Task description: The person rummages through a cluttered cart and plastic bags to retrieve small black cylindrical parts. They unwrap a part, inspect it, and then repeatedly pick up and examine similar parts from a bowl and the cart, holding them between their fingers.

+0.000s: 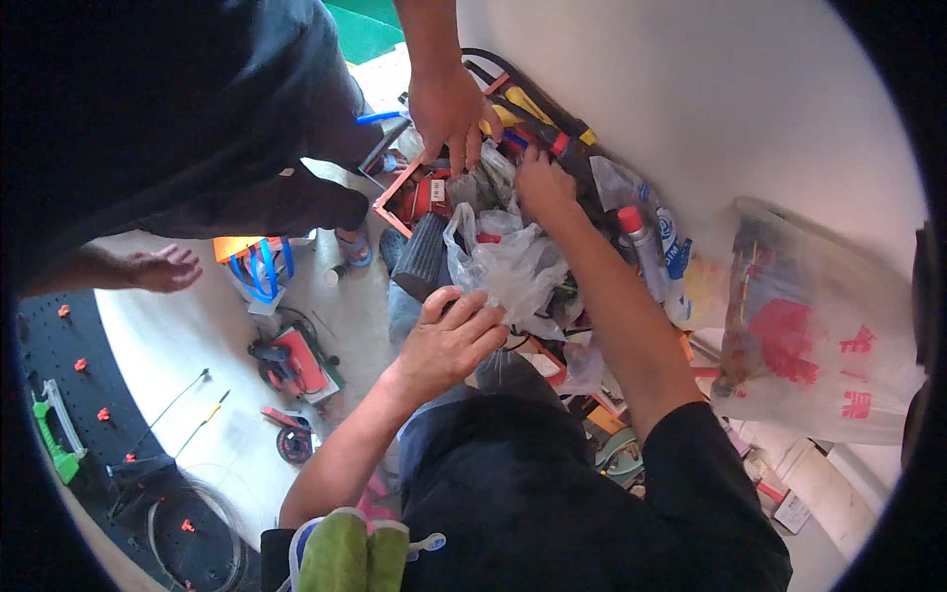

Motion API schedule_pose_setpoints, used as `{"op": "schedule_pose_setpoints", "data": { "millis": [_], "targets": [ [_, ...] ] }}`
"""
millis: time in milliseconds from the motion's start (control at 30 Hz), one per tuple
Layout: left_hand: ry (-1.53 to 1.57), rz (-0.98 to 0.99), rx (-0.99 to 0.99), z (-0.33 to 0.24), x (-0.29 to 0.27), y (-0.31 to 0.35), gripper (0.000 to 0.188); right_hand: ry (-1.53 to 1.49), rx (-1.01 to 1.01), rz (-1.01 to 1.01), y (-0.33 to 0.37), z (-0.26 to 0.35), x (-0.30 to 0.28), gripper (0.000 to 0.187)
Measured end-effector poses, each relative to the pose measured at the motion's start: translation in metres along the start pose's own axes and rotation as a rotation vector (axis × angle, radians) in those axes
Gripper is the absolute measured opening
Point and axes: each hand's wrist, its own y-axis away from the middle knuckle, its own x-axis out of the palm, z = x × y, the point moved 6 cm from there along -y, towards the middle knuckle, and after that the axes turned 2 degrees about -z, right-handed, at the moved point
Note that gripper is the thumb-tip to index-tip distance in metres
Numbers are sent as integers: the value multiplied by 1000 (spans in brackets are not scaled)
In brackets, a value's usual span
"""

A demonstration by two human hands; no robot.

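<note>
A crumpled clear plastic bag (513,271) lies over a heap of tools and parts in front of me. My left hand (456,333) is at its near left edge, fingers curled and closed on the plastic. Just beyond that hand is a dark ribbed cylinder (422,255). Past the bag, my right hand (546,187) reaches into the heap with bent fingers; whatever they hold is hidden. Close to it, another person's hand (449,116) points down into the same heap, above a red item with a white label (426,197).
At right stand a red-capped spray can (636,237) and a large translucent bag (799,335). Yellow-handled tools (528,104) lie at the far side. The other person's second hand (163,268) hangs at left, near an orange-and-blue bag (256,261). A black pegboard (69,385) stands at far left.
</note>
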Motion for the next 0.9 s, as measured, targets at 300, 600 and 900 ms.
{"op": "schedule_pose_setpoints", "data": {
  "millis": [300, 600, 900],
  "targets": [
    [40, -18, -13, 1, -2, 4, 23, -21, 204, -30, -25, 10, -6, 37],
    [53, -39, 16, 3, -2, 4, 28, -604, -33, 328, -23, -54, -37, 17],
    [64, -42, 12, 2, -4, -4, 30, -627, -22, 856, 1, -53, -44, 31]
  ]
}}
